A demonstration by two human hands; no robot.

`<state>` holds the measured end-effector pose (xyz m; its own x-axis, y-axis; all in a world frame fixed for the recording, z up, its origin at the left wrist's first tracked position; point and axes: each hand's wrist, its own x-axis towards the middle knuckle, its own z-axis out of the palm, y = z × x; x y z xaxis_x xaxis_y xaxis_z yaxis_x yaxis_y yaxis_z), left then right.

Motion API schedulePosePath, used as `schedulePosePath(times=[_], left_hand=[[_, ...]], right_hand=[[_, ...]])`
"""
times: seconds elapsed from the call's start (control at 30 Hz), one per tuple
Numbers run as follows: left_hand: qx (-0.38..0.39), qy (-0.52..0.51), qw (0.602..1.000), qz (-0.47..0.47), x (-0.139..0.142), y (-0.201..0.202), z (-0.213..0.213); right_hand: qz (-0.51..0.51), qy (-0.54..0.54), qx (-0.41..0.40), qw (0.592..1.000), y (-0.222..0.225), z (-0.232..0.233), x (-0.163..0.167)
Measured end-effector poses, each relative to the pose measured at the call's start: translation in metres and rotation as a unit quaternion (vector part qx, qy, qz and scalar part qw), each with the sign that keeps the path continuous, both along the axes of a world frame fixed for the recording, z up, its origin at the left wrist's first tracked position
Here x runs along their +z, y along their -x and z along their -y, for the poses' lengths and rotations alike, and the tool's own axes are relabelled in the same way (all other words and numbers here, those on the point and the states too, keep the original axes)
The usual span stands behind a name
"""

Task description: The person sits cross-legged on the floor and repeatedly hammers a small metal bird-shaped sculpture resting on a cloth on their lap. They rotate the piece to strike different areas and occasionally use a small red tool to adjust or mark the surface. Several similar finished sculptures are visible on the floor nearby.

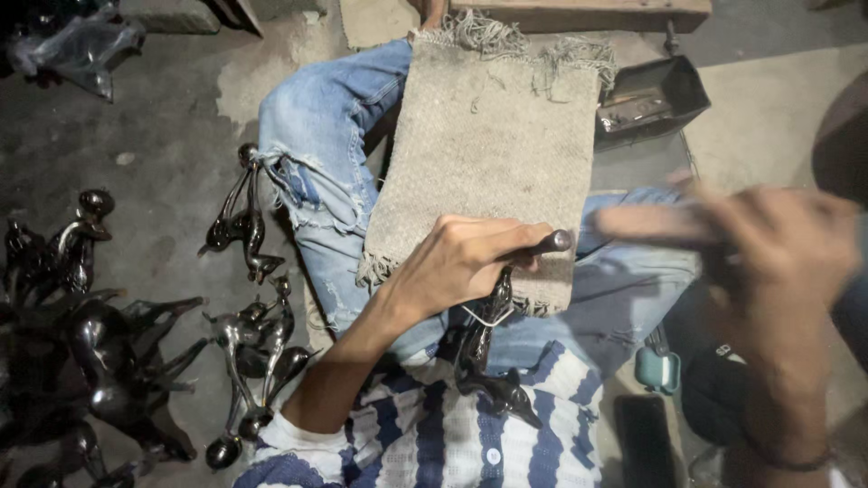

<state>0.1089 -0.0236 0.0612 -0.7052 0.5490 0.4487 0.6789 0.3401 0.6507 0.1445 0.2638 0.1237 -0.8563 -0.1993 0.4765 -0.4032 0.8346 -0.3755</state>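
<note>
— Two hands are seen: the left hand (466, 258) is closed around a dark metal figurine (488, 348), with the fingers wrapped tight on its upper stem, whose rounded tip (561, 240) sticks out past the knuckles.

— Where is the figurine kept?

— It is held over the lap, its top resting against the lower edge of a coarse mat (484, 167) laid on the jeans (330, 172), its lower part hanging down toward the striped shirt (434, 443).

— And the right hand (778, 258)?

— It is blurred by motion. Something long and pale (646, 223) seems to be held in it, but the grip cannot be told.

— What could go wrong?

— The figurine's thin parts could be bent or slipped out of the fist if it is struck or rubbed hard, since it is braced only at one end. The left knuckles lie close to the working spot and could be grazed.

— The pose?

— The left forearm is brought up across the chest, wrist bent inward; the right arm is raised at the side. More figurines (249, 348) are scattered on the floor (163, 136) at left.
</note>
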Motion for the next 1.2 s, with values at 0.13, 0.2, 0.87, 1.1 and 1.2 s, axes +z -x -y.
schedulePosePath(times=[0.13, 0.2, 0.87, 1.1, 1.2], left_hand=[[-0.017, -0.04, 0.999, -0.016, 0.003, -0.003, 0.002], [-0.007, -0.038, 0.999, -0.034, 0.005, -0.005, 0.002], [0.03, -0.011, 0.999, -0.015, 0.013, -0.008, -0.006], [0.031, 0.018, 0.998, 0.047, 0.011, -0.007, -0.008], [0.05, -0.02, 0.998, -0.044, 0.013, -0.009, -0.006]], right_hand=[[0.046, 0.216, 0.002, 0.975, 0.004, -0.006, -0.001], [0.017, -0.008, -0.006, 1.0, 0.003, -0.006, -0.001], [-0.122, -0.238, 0.076, 0.961, 0.017, 0.016, 0.019], [-0.039, -0.09, 0.072, 0.993, 0.021, 0.013, 0.012], [-0.023, -0.119, 0.068, 0.99, 0.02, 0.005, 0.004]])
